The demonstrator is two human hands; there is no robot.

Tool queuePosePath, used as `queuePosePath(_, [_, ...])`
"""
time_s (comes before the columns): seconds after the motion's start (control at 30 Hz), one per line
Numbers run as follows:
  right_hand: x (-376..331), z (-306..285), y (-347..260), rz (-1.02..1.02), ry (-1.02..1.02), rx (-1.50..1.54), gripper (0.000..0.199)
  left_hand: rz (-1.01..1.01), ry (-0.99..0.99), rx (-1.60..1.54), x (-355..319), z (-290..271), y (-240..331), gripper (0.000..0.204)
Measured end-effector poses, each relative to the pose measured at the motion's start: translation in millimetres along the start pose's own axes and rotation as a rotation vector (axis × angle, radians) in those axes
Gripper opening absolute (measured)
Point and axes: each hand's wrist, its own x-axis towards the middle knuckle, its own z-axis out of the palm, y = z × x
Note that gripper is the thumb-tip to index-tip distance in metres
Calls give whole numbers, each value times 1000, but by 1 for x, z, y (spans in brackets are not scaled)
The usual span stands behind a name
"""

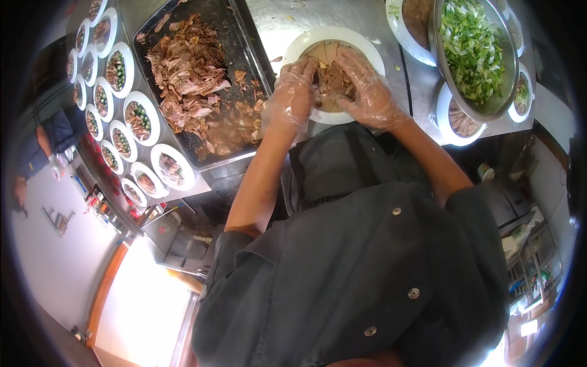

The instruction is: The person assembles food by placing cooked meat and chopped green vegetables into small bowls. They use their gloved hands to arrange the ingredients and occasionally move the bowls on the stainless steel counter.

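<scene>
Both my hands wear clear plastic gloves and work over a white plate (365,46) on the steel counter. On the plate lies a mound of sliced brown meat (334,79), with flat pale slices under and behind it. My left hand (293,92) curls around the mound's left side, its fingertips against the slices. From the right, my right hand (369,88) cups the same mound, fingers over the top and thumb at the near side. The fingers partly hide the meat.
Left of the plate stands a black tray (249,37) with a heap of sliced meat (189,70). Several filled white plates (173,167) crowd the far left. At right, a metal bowl of chopped greens (471,52) rests above more plates. Another person's arm (44,142) shows at the left edge.
</scene>
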Motion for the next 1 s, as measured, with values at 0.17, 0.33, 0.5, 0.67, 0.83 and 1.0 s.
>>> queuePosePath(0.17, [2, 3, 6, -44, -66, -121, 101, 104, -89, -120, 18, -2, -5, 72])
queuePosePath(0.33, [8, -7, 5, -154, -46, -134, 109, 115, -49, -232, 10, 14, -13, 79])
queuePosePath(0.5, [28, -12, 5, -188, -180, -218, 110, 62, -78, -297, -8, -7, -6, 85])
queuePosePath(0.67, [28, -27, -4, -161, -185, -64, 102, 26, -109, -119, -25, -4, -1, 77])
queuePosePath(0.83, [-34, -14, 1, 391, 210, -257, 76, 30, -32, -343, -34, -13, -10, 74])
queuePosePath(1.0, [-63, 22, 26, 819, 187, -50, 73, 348, 254, -326, -24, -4, 11, 76])
